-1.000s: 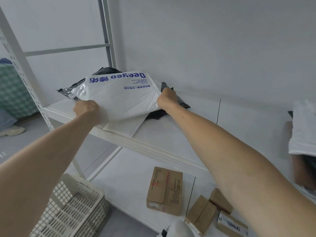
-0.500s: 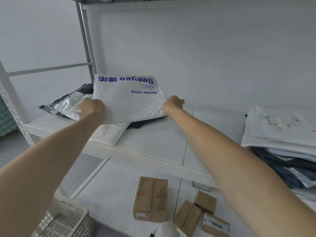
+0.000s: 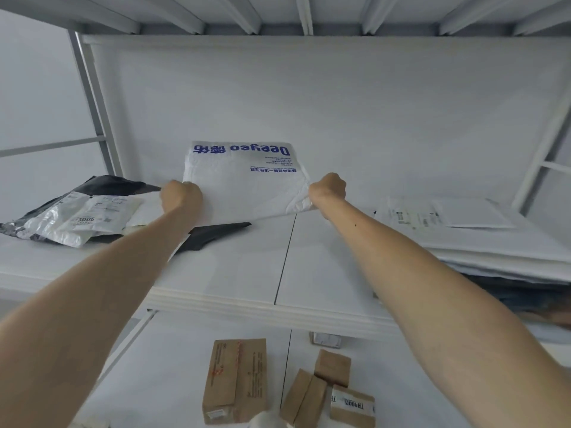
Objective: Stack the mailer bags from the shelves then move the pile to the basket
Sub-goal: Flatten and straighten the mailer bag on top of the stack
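L hand [image 3: 180,197] & R hand [image 3: 328,189] each grip a near corner of white Deeyeo mailer bag [image 3: 244,183], raised over mid shelf [image 3: 278,257]; silver/black bags [image 3: 77,219] at shelf's left end, stacked pile [image 3: 482,242] at its right, cardboard boxes [image 3: 234,381] below

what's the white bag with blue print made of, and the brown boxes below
White mailer bag with blue print: likely thin plastic film, faint sheen, fine crinkles near one corner. Brown boxes: cardboard by the look, matte, square folded edges.
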